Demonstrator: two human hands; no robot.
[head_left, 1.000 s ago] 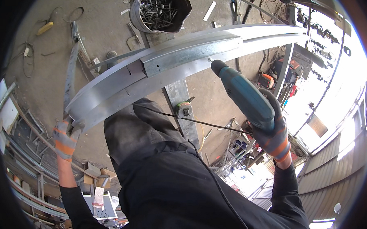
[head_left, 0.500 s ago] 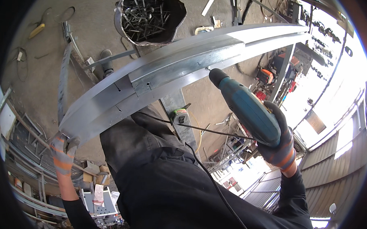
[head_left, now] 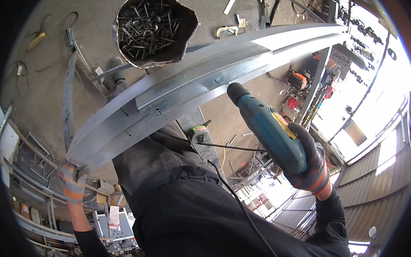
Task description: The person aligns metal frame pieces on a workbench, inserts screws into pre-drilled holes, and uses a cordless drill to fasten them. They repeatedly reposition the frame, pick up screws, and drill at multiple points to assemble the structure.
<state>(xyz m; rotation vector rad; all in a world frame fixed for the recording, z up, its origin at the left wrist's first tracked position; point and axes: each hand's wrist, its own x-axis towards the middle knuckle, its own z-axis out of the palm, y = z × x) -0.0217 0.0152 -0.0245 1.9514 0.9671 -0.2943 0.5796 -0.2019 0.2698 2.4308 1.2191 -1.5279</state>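
Observation:
A long bright metal profile (head_left: 102, 148) runs across in front of me, bowed by the lens. A shorter galvanized piece (head_left: 199, 78) lies along its middle; a slot and small holes show near its left end. My left hand (head_left: 73, 180), in a grey and orange glove, is closed around the profile's left end. In my gloved right hand (head_left: 312, 165) is a teal power drill (head_left: 269, 128), gripped at its rear. Its black chuck is right at the profile's near edge, by the galvanized piece; the bit's tip cannot be made out. A black cord (head_left: 237, 195) passes over my clothes.
Beyond the profile stands a ragged-rimmed bucket (head_left: 189, 34) of bolts or large nails. A green tape measure (head_left: 198, 134) rests on a steel member (head_left: 191, 117) below it. A clamp (head_left: 227, 32) lies on the far floor. Red and black equipment (head_left: 298, 81) stands to the right.
The drill has shifted a little left and down in the picture, its chuck now nearer the profile's edge. The bucket appears lower and farther left. My left hand keeps its hold.

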